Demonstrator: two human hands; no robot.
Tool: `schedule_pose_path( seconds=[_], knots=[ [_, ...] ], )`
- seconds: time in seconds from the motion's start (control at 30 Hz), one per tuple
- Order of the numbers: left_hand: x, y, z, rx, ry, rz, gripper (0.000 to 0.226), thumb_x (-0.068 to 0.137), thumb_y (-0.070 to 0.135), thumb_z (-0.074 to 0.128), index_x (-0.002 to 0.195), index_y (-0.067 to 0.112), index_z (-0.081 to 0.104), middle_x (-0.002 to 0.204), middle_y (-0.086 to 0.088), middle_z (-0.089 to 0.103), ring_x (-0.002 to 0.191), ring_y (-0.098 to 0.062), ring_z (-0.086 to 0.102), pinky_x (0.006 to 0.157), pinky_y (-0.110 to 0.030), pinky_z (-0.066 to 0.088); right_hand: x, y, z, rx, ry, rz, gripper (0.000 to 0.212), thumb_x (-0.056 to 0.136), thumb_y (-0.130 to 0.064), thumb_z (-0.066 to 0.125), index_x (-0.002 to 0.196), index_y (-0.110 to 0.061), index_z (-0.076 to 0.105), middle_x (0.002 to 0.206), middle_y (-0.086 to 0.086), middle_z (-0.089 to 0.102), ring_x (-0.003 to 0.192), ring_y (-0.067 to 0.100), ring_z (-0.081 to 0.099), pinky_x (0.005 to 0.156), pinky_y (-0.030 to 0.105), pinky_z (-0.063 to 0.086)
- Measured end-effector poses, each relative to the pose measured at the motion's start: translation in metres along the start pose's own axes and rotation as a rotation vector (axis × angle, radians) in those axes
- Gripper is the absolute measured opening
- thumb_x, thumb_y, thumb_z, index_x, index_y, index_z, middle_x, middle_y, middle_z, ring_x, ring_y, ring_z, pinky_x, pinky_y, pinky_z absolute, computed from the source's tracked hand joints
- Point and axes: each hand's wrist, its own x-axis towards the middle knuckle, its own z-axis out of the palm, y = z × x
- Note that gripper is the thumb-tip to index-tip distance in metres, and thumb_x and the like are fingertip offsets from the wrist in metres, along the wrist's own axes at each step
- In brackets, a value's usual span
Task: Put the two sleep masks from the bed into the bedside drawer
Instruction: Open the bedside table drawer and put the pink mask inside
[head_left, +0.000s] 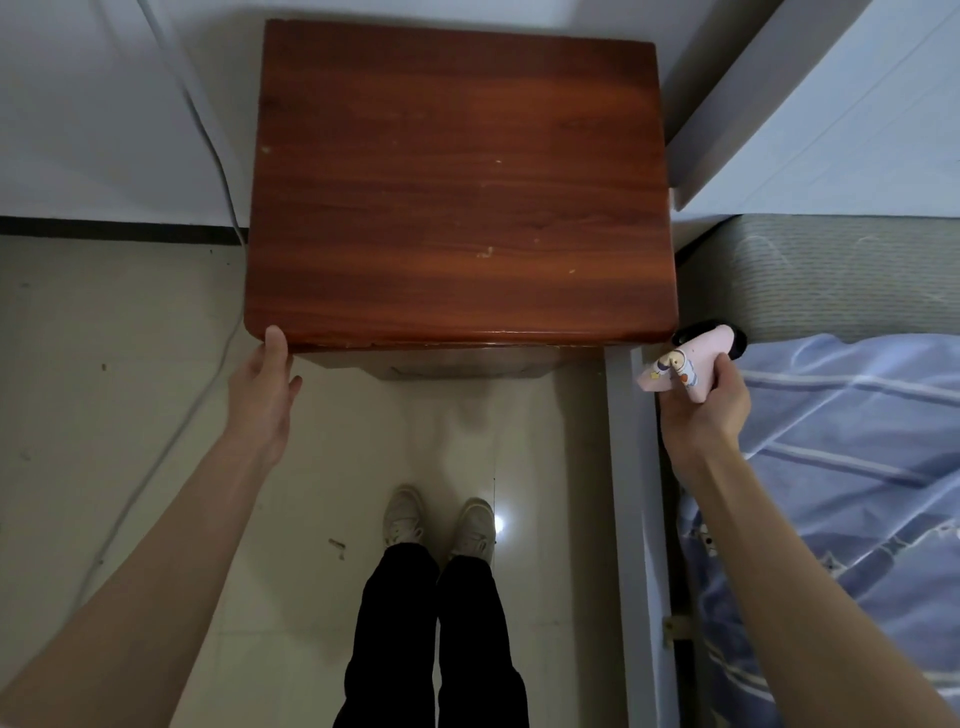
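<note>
I stand before the bedside cabinet (460, 182). My right hand (704, 410), at its front right corner, has its fingers clamped on the pink sleep mask (685, 364); something black behind it may be the second mask, I cannot tell. My left hand (267, 384) touches the front left corner, fingers loose and apart. The drawer looks closed, so I judge I must pull it open next.

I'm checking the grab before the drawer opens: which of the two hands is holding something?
The right hand, beside the bed: it grips a pink sleep mask. The left hand holds nothing, fingertips at the bedside cabinet's front corner.
</note>
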Motion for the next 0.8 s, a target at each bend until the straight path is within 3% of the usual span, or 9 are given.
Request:
schedule_pose_path(
  seconds=[0.17,0.37,0.53,0.7,0.8],
  knots=[
    [-0.004,-0.002,0.008,-0.131,0.060,0.009,0.032,0.092,0.037,0.046,0.115,0.016,0.052,0.128,0.001,0.052,0.120,-0.012,0.048,0.109,-0.036,0.031,0.012,0.008,0.004,-0.170,-0.034,-0.045,0.012,0.091,-0.012,0.043,0.088,-0.013,0.055,0.074,-0.006,0.053,0.064,0.004,0.054,0.061,0.008,0.045],
    [-0.002,0.000,0.007,-0.129,0.069,0.004,0.039,0.092,0.036,0.046,0.123,0.012,0.048,0.129,-0.004,0.051,0.123,-0.019,0.047,0.106,-0.038,0.034,0.017,0.013,0.007,-0.064,-0.050,0.015,0.018,0.093,-0.019,0.040,0.082,-0.018,0.055,0.070,-0.006,0.064,0.058,-0.002,0.063,0.054,0.012,0.050],
    [0.000,-0.002,-0.001,-0.072,0.087,-0.014,0.047,0.086,0.044,0.053,0.119,0.009,0.052,0.121,-0.005,0.056,0.117,-0.021,0.053,0.103,-0.037,0.039,0.013,0.015,0.002,-0.134,-0.076,-0.003,0.016,0.093,-0.025,0.039,0.085,-0.023,0.053,0.086,-0.004,0.061,0.081,0.006,0.060,0.069,0.017,0.050],
    [-0.006,-0.007,-0.002,0.032,0.204,-0.042,0.048,0.070,0.062,0.062,0.076,0.015,0.062,0.099,-0.009,0.065,0.097,-0.019,0.062,0.093,-0.031,0.047,-0.001,0.024,-0.018,-0.255,-0.062,-0.033,0.013,0.093,-0.028,0.038,0.086,-0.028,0.049,0.085,-0.004,0.057,0.080,0.007,0.056,0.071,0.020,0.046],
    [-0.011,-0.011,-0.001,0.049,0.269,-0.074,0.047,0.068,0.064,0.063,0.071,0.017,0.063,0.091,-0.005,0.066,0.089,-0.016,0.063,0.091,-0.028,0.047,-0.010,0.030,-0.032,-0.293,-0.061,-0.037,0.012,0.093,-0.031,0.037,0.088,-0.031,0.048,0.086,-0.004,0.056,0.082,0.009,0.055,0.075,0.022,0.046]
  ],
)
